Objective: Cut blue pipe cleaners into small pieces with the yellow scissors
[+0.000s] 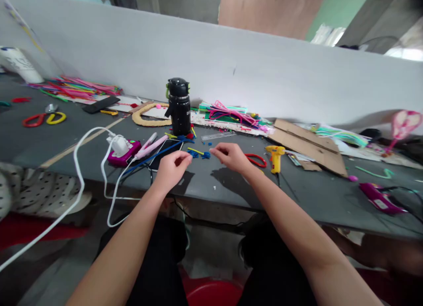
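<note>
My left hand (173, 168) is closed in a pinch above the table edge. Opposite it, my right hand (229, 156) also has thumb and fingertips pressed together. Whatever either pinch holds is too small to make out. Between and just beyond the hands lie small blue fuzzy pieces (205, 155) and a short yellow stick (195, 151). Left of my left hand, a long blue pipe cleaner (145, 159) lies across a dark phone-like slab (165, 154), beside a pink wand-shaped tool (151, 147). Red-handled scissors or pliers (256, 160) lie partly hidden behind my right forearm.
A black bottle (180, 110) stands behind the hands. To the right are a yellow glue gun (276, 158) and cardboard (307, 143); to the left, a purple power strip (124, 154) with a white cable (77, 165) hanging off the edge. Pipe cleaner bundles (79, 87) line the partition.
</note>
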A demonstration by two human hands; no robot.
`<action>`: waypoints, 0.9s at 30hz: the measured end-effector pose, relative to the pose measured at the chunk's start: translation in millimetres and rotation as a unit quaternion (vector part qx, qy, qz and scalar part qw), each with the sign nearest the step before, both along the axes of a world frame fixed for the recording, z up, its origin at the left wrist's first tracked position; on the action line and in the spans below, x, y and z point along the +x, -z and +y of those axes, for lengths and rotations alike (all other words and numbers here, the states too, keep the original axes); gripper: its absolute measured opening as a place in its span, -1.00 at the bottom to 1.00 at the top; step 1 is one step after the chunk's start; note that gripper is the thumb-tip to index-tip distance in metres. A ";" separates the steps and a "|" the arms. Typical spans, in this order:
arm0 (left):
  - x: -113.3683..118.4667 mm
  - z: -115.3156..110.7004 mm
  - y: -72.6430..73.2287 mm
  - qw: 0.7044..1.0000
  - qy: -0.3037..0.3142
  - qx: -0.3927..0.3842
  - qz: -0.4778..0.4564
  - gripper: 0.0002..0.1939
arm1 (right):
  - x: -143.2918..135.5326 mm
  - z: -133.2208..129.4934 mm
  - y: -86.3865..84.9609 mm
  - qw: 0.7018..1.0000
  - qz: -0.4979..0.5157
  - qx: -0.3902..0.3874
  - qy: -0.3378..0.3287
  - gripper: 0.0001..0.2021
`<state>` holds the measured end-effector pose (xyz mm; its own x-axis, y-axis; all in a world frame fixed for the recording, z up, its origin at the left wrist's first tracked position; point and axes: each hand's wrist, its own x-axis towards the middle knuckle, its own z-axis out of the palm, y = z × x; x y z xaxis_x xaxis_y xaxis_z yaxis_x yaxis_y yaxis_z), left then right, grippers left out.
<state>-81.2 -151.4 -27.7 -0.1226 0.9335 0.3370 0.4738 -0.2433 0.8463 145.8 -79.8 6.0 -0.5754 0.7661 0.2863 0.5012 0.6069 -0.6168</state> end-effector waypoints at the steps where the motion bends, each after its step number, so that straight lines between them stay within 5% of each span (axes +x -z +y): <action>1: 8.2 -4.2 -0.1 1.000 0.026 -0.006 0.010 -0.74 | 3.7 -11.7 -0.8 0.999 0.012 -0.017 -0.028 -0.67; 4: 30.8 -21.7 -0.8 0.993 0.106 -0.015 0.056 -0.75 | 12.8 -45.7 3.4 0.992 0.039 -0.078 -0.086 -0.61; 11: 57.2 -53.2 5.6 0.981 0.173 -0.033 0.077 -0.73 | 31.5 -84.8 20.7 0.993 0.073 -0.077 -0.049 -0.82; 23: 99.7 -21.6 0.6 0.986 0.163 -0.039 -0.014 -0.73 | 64.4 -71.0 13.3 0.998 0.045 -0.001 0.040 -0.71; 27: 99.8 -2.2 0.4 0.992 0.126 -0.020 0.014 -0.71 | 99.3 -34.3 14.5 0.973 -0.061 0.058 0.213 -0.76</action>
